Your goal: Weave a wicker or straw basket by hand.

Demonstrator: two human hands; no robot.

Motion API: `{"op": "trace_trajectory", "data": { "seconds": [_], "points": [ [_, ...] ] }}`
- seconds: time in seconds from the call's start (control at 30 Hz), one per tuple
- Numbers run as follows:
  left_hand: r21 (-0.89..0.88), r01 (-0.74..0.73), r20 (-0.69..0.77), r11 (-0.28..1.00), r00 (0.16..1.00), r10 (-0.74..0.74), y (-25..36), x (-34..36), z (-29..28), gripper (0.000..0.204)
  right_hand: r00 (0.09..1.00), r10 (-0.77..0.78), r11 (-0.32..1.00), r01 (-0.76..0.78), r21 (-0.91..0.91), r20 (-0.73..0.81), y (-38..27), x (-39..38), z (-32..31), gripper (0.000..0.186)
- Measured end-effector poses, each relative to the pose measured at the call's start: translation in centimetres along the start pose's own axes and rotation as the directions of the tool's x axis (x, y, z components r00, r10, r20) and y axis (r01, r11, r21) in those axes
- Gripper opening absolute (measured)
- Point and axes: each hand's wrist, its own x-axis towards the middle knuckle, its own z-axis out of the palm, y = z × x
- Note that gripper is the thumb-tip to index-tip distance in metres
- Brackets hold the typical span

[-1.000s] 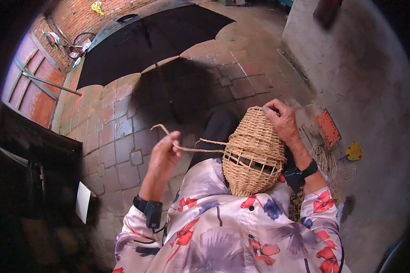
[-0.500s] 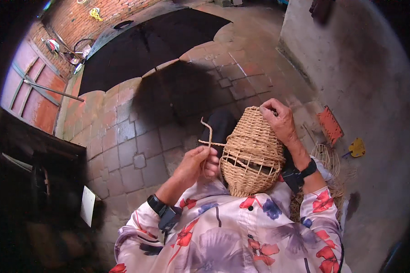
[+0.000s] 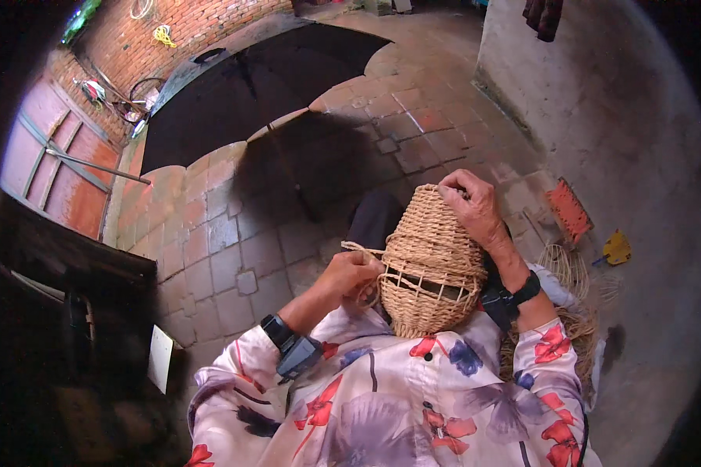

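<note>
A tan woven basket (image 3: 432, 249) rests in my lap, narrow at its far end and rounded near my body. Across its lower middle runs an open band of bare upright stakes, with dark space behind. My right hand (image 3: 475, 206) is closed over the far rim, thumb on the weave and fingers curled over the edge. At the basket's left side, my left hand (image 3: 353, 274) pinches a loose twisted cord (image 3: 360, 247) that loops out from the weave. Part of that cord is hidden behind the fingers.
Beyond my knees, a large black umbrella (image 3: 234, 97) stands open on the paved floor (image 3: 230, 265). To my right lie a bundle of loose cord strands (image 3: 561, 272), an orange-red brick-like block (image 3: 568, 208) and a yellow flat tool (image 3: 617, 247) by the concrete wall.
My left hand has moved right and slightly up to the basket's side, drawing the cord in; its upright free end no longer shows. My right hand keeps its hold on the rim.
</note>
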Motion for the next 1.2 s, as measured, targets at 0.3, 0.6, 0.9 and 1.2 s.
{"op": "trace_trajectory", "data": {
  "seconds": [0.3,0.6,0.9,1.2],
  "points": [
    [0.338,-0.188,-0.042,0.922,0.976,0.214,-0.6,1.1,1.7,0.018,0.997,-0.07,0.994,0.069,-0.084,-0.016,-0.8,0.4,-0.5,0.016],
    [-0.085,-0.102,0.219,0.991,0.968,0.118,0.9,-2.3,3.7,0.022,0.997,0.063,0.983,-0.056,-0.173,0.035,2.8,0.4,2.1,0.03],
    [-0.676,-0.278,0.014,0.683,0.922,0.388,-0.4,-2.6,-1.4,0.014,0.991,0.131,0.988,-0.13,-0.079,0.015,3.7,-0.1,1.9,0.03],
    [-0.809,-0.18,0.074,0.559,0.913,0.401,-6.4,-0.6,-6.7,0.013,0.995,0.1,0.986,-0.102,-0.134,-0.021,3.8,0.1,2.4,0.025]
  ]
}}
